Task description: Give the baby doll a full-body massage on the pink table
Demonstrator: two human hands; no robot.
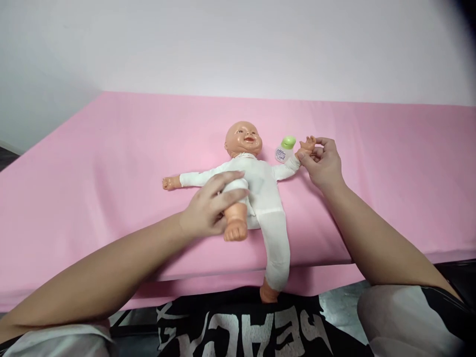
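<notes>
On its back lies a baby doll (265,186) with a white cloth body and plastic head, hands and feet. Its head points away from me. My left hand (211,203) is wrapped round the doll's bent leg on the left, with that plastic foot (235,230) facing me below my fingers. Between the thumb and fingers of my right hand (324,161) is the doll's hand (308,145) on the right. The other doll leg (275,248) hangs over the near edge. A small clear bottle with a green cap (286,148) stands beside the doll's right-side arm.
A pink sheet (126,144) covers the table, its near edge running just in front of my body. A pale wall (238,44) rises behind the table. The doll's other arm (197,178) stretches out to the left.
</notes>
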